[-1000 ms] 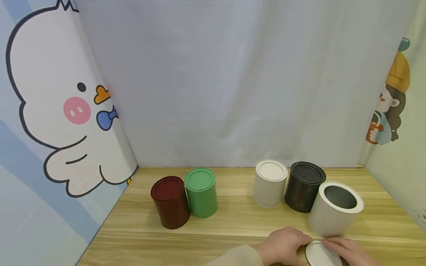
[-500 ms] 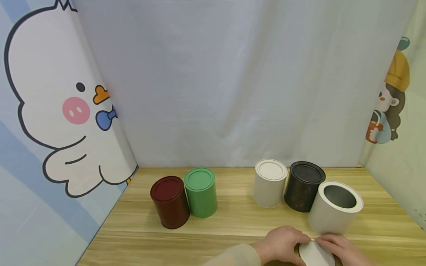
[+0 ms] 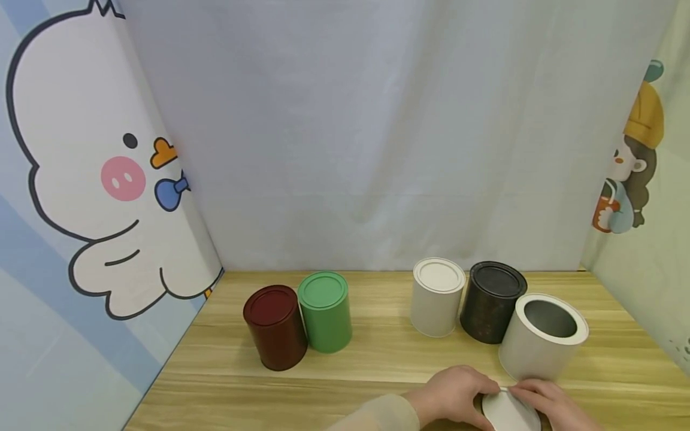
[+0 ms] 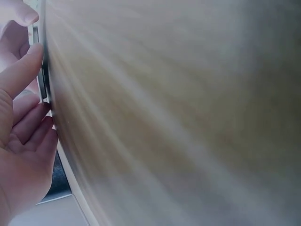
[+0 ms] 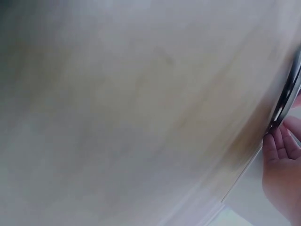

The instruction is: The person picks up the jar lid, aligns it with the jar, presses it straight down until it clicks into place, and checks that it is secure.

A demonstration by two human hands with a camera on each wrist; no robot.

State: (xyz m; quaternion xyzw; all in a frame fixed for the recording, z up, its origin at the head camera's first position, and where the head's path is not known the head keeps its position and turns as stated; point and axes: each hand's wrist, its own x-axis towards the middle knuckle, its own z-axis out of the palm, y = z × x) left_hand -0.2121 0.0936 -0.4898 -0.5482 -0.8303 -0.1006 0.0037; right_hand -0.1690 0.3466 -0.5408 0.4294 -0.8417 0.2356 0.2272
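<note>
A round white can lid (image 3: 510, 412) is held at the bottom right of the head view, close over the table and cut off by the frame. My left hand (image 3: 454, 392) grips its left edge between thumb and fingers. On the opposite side, my right hand (image 3: 555, 404) pinches the rim, its fingertips near those of the left. The left wrist view catches the lid (image 4: 43, 77) nearly edge-on against the thumb and fingers. Its dark, shiny rim appears in the right wrist view. Just behind the hands stands a white can (image 3: 536, 353) with its top uncovered and a dark inside.
A black can (image 3: 487, 311) and a white lidded can (image 3: 436, 305) stand behind the uncovered one. Farther left, a dark red can (image 3: 277, 335) and a green can (image 3: 327, 320) stand side by side on the wooden table (image 3: 388, 359). A grey curtain (image 3: 350, 149) hangs behind.
Both hands have shifted slightly left with the lid. The right fingers have come closer to the left fingers at its far edge. The cans have stayed in place.
</note>
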